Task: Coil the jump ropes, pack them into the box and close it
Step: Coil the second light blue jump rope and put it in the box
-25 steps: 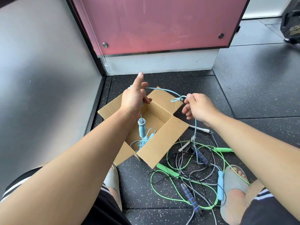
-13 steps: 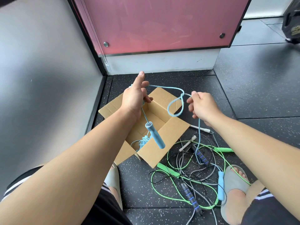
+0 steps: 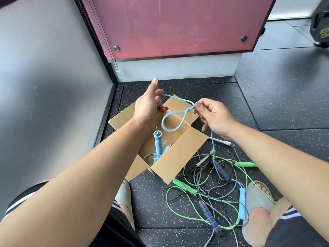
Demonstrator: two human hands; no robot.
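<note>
An open cardboard box [image 3: 179, 155] stands on the dark floor, with a coiled light blue rope [image 3: 151, 156] lying inside it. Above the box my left hand [image 3: 148, 107] grips a light blue jump rope [image 3: 171, 118], forefinger pointing up. One blue handle [image 3: 158, 142] hangs from that hand over the box. My right hand [image 3: 211, 114] pinches the same rope where a loop crosses itself. From there the rope drops to its other blue handle [image 3: 242, 204] on the floor.
A tangle of green [image 3: 191, 204], grey and black jump ropes [image 3: 210, 215] lies right of the box between my sandalled feet [image 3: 256, 209]. A grey wall stands at left, a pink panel [image 3: 174, 25] ahead. A dark bag [image 3: 320, 22] sits far right.
The loop between my hands has grown and dropped lower. The hanging handle swung out to the right, then back under my left hand. My right hand has shifted slightly right.
</note>
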